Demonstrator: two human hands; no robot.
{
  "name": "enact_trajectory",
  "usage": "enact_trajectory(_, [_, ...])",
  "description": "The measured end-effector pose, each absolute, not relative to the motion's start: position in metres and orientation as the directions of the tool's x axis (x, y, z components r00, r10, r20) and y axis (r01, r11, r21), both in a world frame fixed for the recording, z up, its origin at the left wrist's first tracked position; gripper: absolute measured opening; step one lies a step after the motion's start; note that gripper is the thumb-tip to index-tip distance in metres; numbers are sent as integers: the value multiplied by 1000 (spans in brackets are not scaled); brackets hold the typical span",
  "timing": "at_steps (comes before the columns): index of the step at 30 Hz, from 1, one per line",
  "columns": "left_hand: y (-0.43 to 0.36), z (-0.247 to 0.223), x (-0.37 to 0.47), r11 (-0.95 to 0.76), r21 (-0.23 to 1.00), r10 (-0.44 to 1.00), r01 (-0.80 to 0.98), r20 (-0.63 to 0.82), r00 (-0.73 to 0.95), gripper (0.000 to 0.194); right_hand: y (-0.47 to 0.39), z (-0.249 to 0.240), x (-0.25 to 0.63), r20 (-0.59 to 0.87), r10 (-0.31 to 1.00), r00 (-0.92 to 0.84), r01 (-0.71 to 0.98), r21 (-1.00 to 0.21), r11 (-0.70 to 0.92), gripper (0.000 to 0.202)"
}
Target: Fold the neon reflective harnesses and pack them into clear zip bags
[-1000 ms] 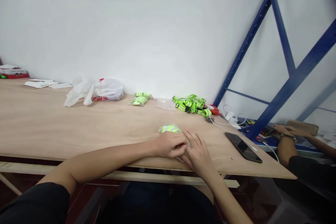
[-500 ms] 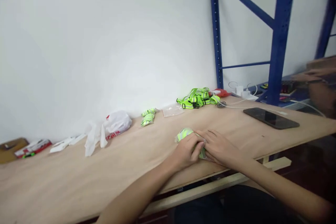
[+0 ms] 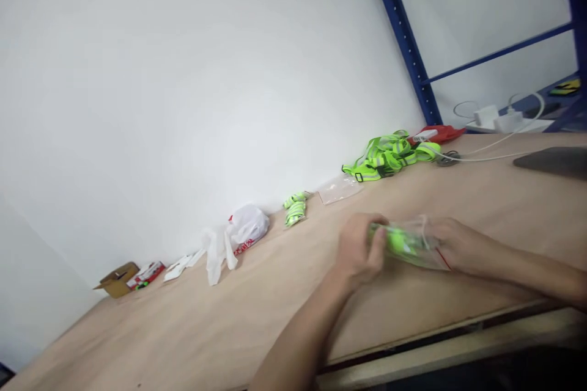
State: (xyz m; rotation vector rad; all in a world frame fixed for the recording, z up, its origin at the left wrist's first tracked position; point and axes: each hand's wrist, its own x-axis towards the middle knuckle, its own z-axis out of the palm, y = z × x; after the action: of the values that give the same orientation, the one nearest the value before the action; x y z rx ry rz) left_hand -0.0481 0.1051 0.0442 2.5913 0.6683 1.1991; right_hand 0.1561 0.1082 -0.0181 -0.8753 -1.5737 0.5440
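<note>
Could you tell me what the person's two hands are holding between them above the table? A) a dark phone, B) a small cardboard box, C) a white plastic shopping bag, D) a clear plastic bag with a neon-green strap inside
D: the left hand and right hand grip opposite ends of a clear plastic bag with neon green showing through it.

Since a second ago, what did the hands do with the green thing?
Both hands, left hand and right hand, lifted the clear bag with its green bands off the table, where they had pressed it flat. The green strap pile and white bag stayed put.
</note>
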Motion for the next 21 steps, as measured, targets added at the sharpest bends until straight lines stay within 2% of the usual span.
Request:
enact_trajectory(2, [114, 50, -56, -840, 463, 543, 284, 696, 470, 39, 106, -4, 166, 446, 877, -179, 134, -872, 470, 30])
enact_trajectory(3, [119, 51, -59, -799, 542, 598, 260, 677, 428, 49, 104, 2, 169, 392, 898, -202, 74, -908, 413, 35])
enact_trajectory(6, [133, 47, -64, -560, 823, 793, 92, 501, 346, 74, 96, 10, 170, 336, 937, -100, -135, -937, 322, 52])
enact_trajectory(8, [139, 41, -65, -382, 923, 852, 36, 337, 400, 76, 91, 10, 167, 318, 947, -52, -221, -928, 299, 58])
enact_trajectory(10, [141, 36, -65, -325, 945, 850, 41, 272, 452, 67, 86, 8, 164, 307, 947, -91, -247, -928, 277, 58])
enact_trajectory(14, [141, 27, -63, -346, 938, 854, 23, 305, 422, 58, 81, 2, 165, 278, 949, -151, -230, -943, 240, 50])
enact_trajectory(18, [149, 23, -66, -306, 951, 908, 42, 278, 314, 52, 82, -5, 180, 215, 977, 6, -196, -957, 212, 32])
enact_trajectory(21, [164, 27, -81, -270, 961, 941, 56, 251, 225, 45, 80, -7, 204, 178, 973, 150, -257, -943, 212, 24])
